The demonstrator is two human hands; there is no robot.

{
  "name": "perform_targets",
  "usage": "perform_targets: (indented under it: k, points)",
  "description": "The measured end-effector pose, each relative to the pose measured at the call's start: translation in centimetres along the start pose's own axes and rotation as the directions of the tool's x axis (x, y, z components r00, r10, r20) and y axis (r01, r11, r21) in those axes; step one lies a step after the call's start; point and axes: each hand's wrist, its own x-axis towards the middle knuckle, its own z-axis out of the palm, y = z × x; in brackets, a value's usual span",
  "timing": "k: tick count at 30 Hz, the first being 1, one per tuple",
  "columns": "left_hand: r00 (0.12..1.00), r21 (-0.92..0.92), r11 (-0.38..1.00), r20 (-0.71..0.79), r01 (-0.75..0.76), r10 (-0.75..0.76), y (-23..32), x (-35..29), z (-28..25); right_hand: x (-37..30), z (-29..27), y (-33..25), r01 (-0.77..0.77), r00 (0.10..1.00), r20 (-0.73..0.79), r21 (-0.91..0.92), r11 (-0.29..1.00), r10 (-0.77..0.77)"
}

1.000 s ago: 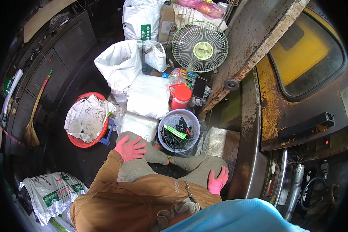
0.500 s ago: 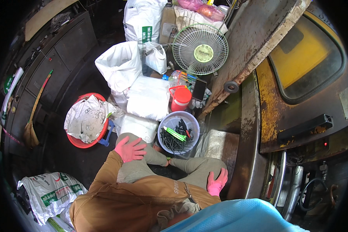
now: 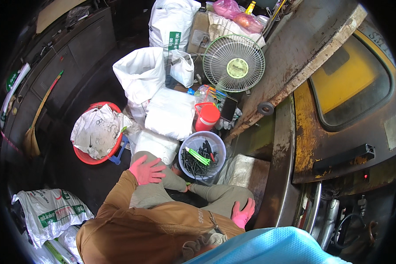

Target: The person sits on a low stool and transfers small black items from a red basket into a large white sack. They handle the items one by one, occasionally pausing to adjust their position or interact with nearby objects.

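My left hand [image 3: 147, 170], in a pink glove, lies on my left knee with its fingers spread. My right hand [image 3: 243, 213], gloved in pink too, rests on my right thigh, fingers apart and holding nothing. Between and beyond my knees stands a pale lavender basin [image 3: 183, 152] holding many thin black pieces [image 3: 198, 166]. A bright green handled tool [image 3: 198, 155] lies on top of them, with something small and red beside it. To the left sits a red basket [image 3: 89, 159] lined with a white sack [image 3: 94, 132]; a few thin rings lie on the sack.
A blue stool [image 3: 120, 152] touches the basket. White packages [image 3: 170, 112], an open white sack [image 3: 138, 72], a red jug [image 3: 207, 115] and a fan [image 3: 234, 66] stand ahead. Rusty machinery [image 3: 334, 132] borders the right. A broom [image 3: 42, 110] leans against the left-hand cabinets [image 3: 81, 48].
The view has tilted slightly, so the surroundings sit a little differently in the picture. Both hands stay resting on my legs.
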Motion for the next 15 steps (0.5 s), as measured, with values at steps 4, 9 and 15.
perform_targets:
  k: [4, 9, 15]
  points:
    - [1.000, 0.001, 1.000, 0.010, -0.006, 0.006, 0.00, -0.03, -0.23, 0.05, 0.06, -0.01, 0.004, 1.000, 0.006, -0.007, 1.000, -0.004]
    - [1.000, 0.011, 1.000, 0.004, -0.006, 0.006, 0.01, -0.15, -0.11, 0.15, -0.09, -0.24, -0.005, 0.999, 0.033, -0.008, 1.000, 0.005]
    - [1.000, 0.013, 1.000, 0.014, -0.007, 0.007, 0.15, -0.36, 0.20, -0.04, -0.12, -0.65, -0.032, 0.998, 0.044, -0.007, 0.999, 0.032]
